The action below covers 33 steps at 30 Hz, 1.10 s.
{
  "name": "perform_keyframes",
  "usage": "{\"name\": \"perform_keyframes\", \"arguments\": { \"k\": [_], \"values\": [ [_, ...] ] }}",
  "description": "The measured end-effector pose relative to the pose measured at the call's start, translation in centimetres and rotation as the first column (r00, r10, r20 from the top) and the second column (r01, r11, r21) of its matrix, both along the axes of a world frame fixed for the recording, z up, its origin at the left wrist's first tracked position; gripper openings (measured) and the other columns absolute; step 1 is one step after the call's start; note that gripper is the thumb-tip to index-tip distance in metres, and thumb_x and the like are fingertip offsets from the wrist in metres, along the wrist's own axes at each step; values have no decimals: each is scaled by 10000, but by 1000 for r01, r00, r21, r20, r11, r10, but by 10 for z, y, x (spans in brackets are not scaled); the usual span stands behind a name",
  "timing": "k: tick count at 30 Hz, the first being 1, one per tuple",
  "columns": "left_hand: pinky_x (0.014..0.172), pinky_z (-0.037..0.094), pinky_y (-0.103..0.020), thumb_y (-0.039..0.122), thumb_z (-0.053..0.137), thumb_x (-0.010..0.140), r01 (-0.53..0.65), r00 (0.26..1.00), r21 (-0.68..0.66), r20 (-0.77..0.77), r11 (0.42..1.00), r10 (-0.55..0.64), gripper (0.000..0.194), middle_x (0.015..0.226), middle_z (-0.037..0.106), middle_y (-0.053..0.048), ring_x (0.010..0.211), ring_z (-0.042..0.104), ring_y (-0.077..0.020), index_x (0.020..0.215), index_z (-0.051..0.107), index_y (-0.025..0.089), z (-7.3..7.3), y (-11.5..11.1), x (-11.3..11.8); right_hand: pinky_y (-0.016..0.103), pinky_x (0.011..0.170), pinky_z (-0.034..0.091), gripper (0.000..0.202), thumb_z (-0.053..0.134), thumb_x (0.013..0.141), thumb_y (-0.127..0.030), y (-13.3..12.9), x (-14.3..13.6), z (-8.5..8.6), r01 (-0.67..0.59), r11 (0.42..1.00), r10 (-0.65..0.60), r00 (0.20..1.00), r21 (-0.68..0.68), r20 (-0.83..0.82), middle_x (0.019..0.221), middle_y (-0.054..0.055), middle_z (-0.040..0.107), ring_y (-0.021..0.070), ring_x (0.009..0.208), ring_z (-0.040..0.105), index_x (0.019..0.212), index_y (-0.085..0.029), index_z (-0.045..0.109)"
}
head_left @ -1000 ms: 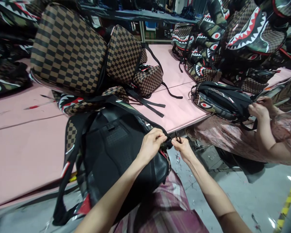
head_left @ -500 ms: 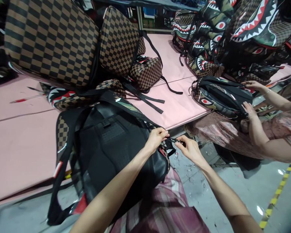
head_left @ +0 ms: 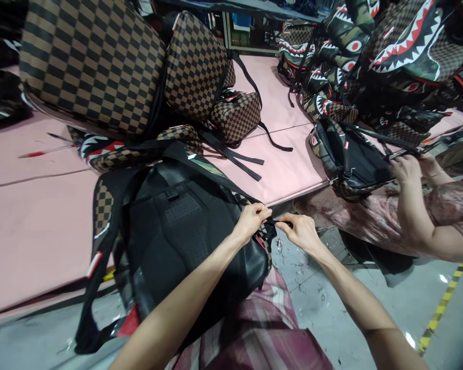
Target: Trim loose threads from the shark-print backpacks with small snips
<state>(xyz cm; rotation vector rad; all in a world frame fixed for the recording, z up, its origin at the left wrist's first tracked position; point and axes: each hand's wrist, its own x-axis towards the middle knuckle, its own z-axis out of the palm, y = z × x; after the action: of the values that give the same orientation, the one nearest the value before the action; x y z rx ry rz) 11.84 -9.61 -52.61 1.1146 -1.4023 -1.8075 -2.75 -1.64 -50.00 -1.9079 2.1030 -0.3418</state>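
A black backpack point(head_left: 165, 231) with checkered sides lies back panel up, partly on the pink table edge and partly over my lap. At its right side, my left hand point(head_left: 252, 218) pinches a piece of black strap near the checkered edge. Just to the right, my right hand point(head_left: 301, 231) is closed on a dark strap end, with thumb and fingers together. A short stretch of black strap point(head_left: 272, 222) runs between the two hands. One loose shoulder strap point(head_left: 87, 308) hangs off the bag's left side.
Checkered backpacks point(head_left: 96, 67) are piled behind on the pink table point(head_left: 31, 221). A red-tipped tool point(head_left: 34, 154) lies at the left. On the right, another person's hands point(head_left: 409, 167) handle a black backpack point(head_left: 358, 154) beside a heap of shark-print bags point(head_left: 405, 46).
My right hand has turned slightly and its fingers have closed more over the strap end. The other person's backpack has been turned and tilted, and their hands have come together.
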Motion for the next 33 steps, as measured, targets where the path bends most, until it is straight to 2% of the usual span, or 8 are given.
{"name": "perform_keyframes", "arguments": {
  "k": [12, 14, 17, 23, 25, 27, 29, 33],
  "values": [
    [609, 402, -199, 318, 602, 657, 5, 1000, 53, 2, 999, -5, 233, 687, 564, -42, 673, 532, -109, 636, 522, 99, 5, 2, 1, 254, 648, 317, 234, 510, 820, -378, -1, -6, -7, -9, 999, 17, 981, -38, 195, 800, 16, 647, 164, 734, 569, 860, -207, 663],
    [623, 416, -202, 288, 587, 683, -1, 1000, 78, 22, 997, -1, 206, 707, 577, -53, 687, 546, -110, 647, 521, 96, 2, 3, 1, 241, 641, 320, 232, 542, 783, -377, -3, -13, -18, 108, 994, -76, 855, -34, 514, 707, 13, 606, 139, 680, 524, 775, -165, 638],
    [626, 425, -203, 253, 565, 717, -12, 999, 99, 54, 995, 6, 176, 732, 587, -72, 717, 562, -119, 664, 522, 90, -5, 3, -2, 225, 620, 326, 295, 647, 657, -385, -6, -13, -41, 279, 955, -237, 496, 105, 835, 659, 7, 550, 110, 638, 464, 754, -112, 594],
    [644, 450, -226, 313, 504, 797, 6, 999, 71, 41, 997, -9, 235, 772, 577, -75, 753, 563, -134, 710, 528, 96, 1, -2, 2, 204, 442, 161, 372, 727, 531, -377, -9, 14, -67, 219, 929, -344, 221, 297, 913, 495, -59, 322, 33, 446, 230, 624, -113, 482],
    [708, 459, -263, 380, 404, 857, 19, 996, -98, 85, 995, -11, 344, 816, 579, -75, 794, 562, -147, 702, 547, 108, 7, 5, 11, 212, 416, 94, 392, 699, 558, -428, -10, 17, -64, 214, 921, -355, 109, 327, 929, 472, -85, 221, 28, 411, 132, 661, -130, 467],
    [772, 447, -298, 378, 358, 883, 101, 969, -388, 248, 916, -2, 365, 879, 591, -68, 828, 559, -160, 750, 586, 126, 8, 22, 23, 213, 406, 84, 403, 698, 554, -434, -12, 18, -56, 206, 921, -341, 13, 331, 940, 475, -95, 183, 27, 399, 108, 697, -136, 468],
    [805, 440, -316, 320, 419, 867, 246, 908, -640, 415, 728, 58, 262, 974, 603, -64, 911, 556, -188, 921, 606, 145, 3, 47, 33, 207, 403, 95, 396, 709, 551, -412, -12, 20, -46, 199, 927, -314, -58, 319, 948, 479, -95, 177, 23, 396, 114, 701, -136, 467],
    [914, 406, -342, 199, 485, 831, 314, 870, -878, 418, 360, 260, 313, 1107, 592, -80, 1051, 520, -217, 1127, 562, 133, -11, 88, 46, 200, 404, 82, 359, 727, 568, -354, -8, 28, -32, 177, 932, -297, -134, 317, 946, 482, -89, 185, 15, 395, 119, 691, -127, 478]
  ]
}}
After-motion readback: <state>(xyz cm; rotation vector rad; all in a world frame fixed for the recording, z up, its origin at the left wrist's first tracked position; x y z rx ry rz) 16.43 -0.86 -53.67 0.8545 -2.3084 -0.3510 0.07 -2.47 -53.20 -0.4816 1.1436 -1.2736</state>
